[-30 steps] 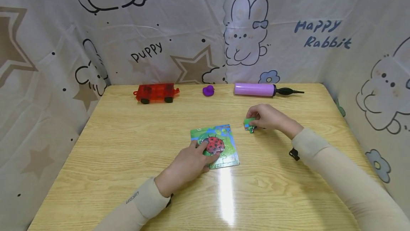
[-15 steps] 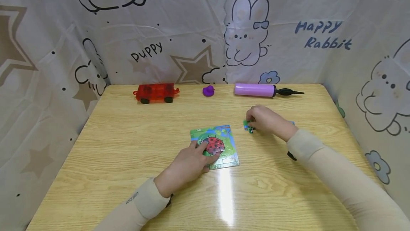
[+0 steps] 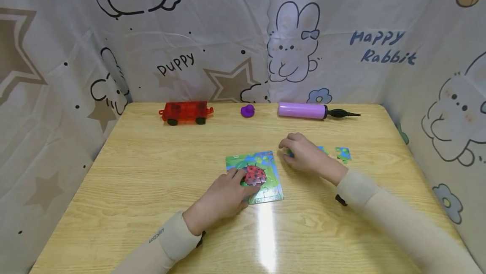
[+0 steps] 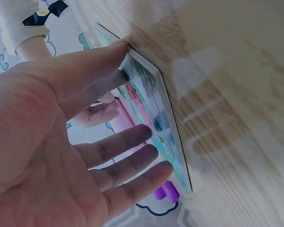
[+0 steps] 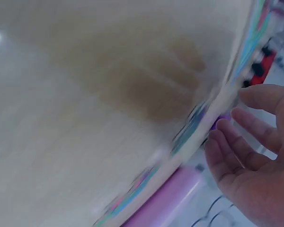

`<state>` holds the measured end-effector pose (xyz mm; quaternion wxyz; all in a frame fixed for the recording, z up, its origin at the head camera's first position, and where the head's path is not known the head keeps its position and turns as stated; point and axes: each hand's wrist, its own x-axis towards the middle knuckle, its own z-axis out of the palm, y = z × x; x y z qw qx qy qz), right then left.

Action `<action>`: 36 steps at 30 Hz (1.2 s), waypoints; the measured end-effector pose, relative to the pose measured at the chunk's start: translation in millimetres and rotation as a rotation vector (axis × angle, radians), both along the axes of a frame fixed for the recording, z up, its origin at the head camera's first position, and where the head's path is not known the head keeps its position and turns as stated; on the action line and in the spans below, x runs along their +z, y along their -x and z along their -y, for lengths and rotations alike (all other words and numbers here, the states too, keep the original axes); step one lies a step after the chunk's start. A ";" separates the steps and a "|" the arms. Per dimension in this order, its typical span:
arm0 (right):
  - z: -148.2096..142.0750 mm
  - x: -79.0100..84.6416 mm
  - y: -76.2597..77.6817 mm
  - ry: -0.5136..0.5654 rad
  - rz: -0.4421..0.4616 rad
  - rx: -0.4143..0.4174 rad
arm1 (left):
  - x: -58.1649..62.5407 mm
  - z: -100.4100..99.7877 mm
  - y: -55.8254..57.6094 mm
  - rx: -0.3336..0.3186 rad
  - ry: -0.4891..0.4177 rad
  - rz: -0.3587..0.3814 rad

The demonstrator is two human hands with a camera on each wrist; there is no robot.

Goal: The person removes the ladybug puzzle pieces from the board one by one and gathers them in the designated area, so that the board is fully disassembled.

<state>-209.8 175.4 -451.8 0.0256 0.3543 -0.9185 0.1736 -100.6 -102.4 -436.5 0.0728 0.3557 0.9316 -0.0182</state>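
A square jigsaw puzzle (image 3: 269, 172) with a ladybug picture lies on the table. My left hand (image 3: 224, 193) rests its fingers on the puzzle's left part, covering some of it. In the left wrist view, the thumb meets the board's near edge and the other fingers extend fairly straight over the picture. Just right of the puzzle, my right hand (image 3: 303, 153) hovers low, thumb and fingers apart around nothing. Beneath it a puzzle piece (image 3: 290, 152) is partly hidden. Another piece (image 3: 322, 149) peeks out behind the hand, and a blue-green piece (image 3: 343, 154) lies farther right.
Along the table's back edge stand a red toy car base (image 3: 185, 112), a small purple duck (image 3: 247, 111) and a purple hand pump (image 3: 302, 110) with a black nozzle. Printed fabric (image 3: 228, 33) hangs around the table's back and sides.
My right hand has moved left and slightly nearer, away from the piece at its fingertips, toward the puzzle. Pieces behind it now show. The left hand stays; the head view has tilted up slightly.
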 end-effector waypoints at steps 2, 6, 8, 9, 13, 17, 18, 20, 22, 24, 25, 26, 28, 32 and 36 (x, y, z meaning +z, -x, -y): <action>9.7 0.4 -11.3 0.008 0.005 0.040 | -0.6 0.3 -0.6 -0.001 -0.018 0.023; 27.1 3.0 -33.8 -0.040 0.073 0.128 | -2.0 1.2 -1.0 -0.009 -0.034 0.054; 34.0 4.9 -42.5 -0.074 0.132 0.152 | -2.6 1.5 -0.7 -0.017 -0.034 0.049; 36.9 5.8 -45.8 -0.089 0.154 0.154 | -2.5 1.6 -0.6 -0.019 -0.030 0.046; 45.1 9.4 -51.6 -0.140 0.244 0.102 | -2.2 2.0 0.2 -0.021 -0.016 0.041; 48.9 14.6 -49.5 -0.187 0.300 0.032 | -1.6 2.9 1.3 -0.023 -0.004 0.040; 49.3 15.7 -48.3 -0.198 0.306 0.025 | -1.4 3.3 1.5 -0.025 -0.007 0.043; 50.4 17.8 -45.6 -0.205 0.324 0.020 | -1.0 4.2 1.8 -0.030 -0.012 0.046; 51.3 18.8 -42.7 -0.203 0.335 0.026 | -0.1 4.8 1.8 -0.036 -0.012 0.048; 52.5 19.1 -39.6 -0.198 0.346 0.029 | 0.7 4.8 1.7 -0.046 -0.005 0.039; 53.3 19.3 -38.0 -0.194 0.356 0.028 | 1.0 4.4 1.7 -0.048 0.005 0.038; 54.0 19.2 -36.2 -0.194 0.367 0.027 | 1.1 3.8 1.7 -0.048 0.012 0.040; 55.5 19.6 -32.7 -0.204 0.395 0.015 | 1.2 1.8 1.7 -0.034 0.041 0.070; 58.2 21.0 -26.2 -0.231 0.466 -0.009 | 2.3 -2.7 1.6 0.004 0.086 0.149; 60.1 22.5 -21.8 -0.239 0.519 -0.034 | 4.5 -5.1 1.0 0.015 0.098 0.167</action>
